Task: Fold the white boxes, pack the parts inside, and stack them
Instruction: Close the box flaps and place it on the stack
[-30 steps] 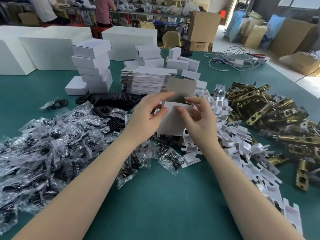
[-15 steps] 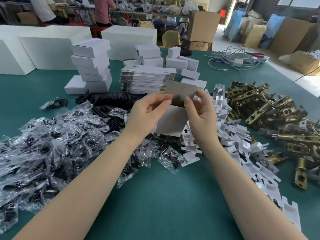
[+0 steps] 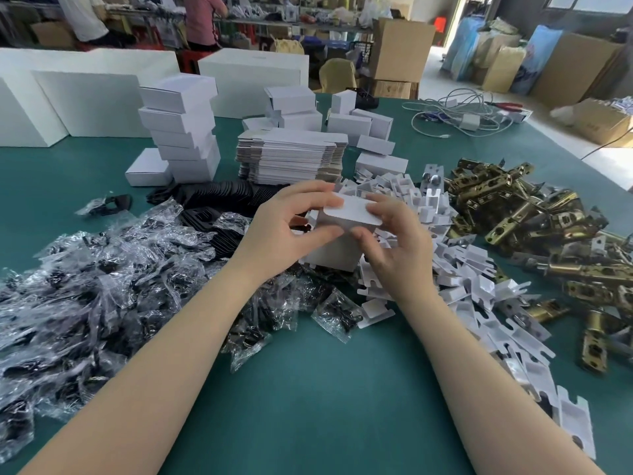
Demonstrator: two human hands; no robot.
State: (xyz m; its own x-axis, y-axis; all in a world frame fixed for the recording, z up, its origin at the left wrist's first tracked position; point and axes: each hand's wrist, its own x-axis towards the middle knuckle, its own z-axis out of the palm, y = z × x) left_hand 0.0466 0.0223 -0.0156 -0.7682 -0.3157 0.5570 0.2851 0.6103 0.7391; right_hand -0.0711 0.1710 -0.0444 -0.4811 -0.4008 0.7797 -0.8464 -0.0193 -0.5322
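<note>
I hold a small white cardboard box above the middle of the green table, between both hands. My left hand grips its left side, thumb curled along the near face and fingers curled over the top. My right hand pinches its right side, with fingertips on the rounded closing flap, which lies folded down across the top. The inside of the box is hidden, so I cannot tell whether anything is in it.

Just beyond my hands sits a thick stack of flat box blanks, white on top with grey-brown card edges. Toward the far left of the table stands a tilting stack of folded white boxes, with one more box lying at its base. More folded white boxes cluster near the far edge.

Along the left edge spreads a heap of crinkled clear plastic bags holding small black parts. Between that heap and the blanks lies a row of flat black plates. To my right lies a pile of notched white card inserts, and beyond it, toward the right edge, a heap of brass-coloured metal latches. White cables lie coiled at the far right corner.
</note>
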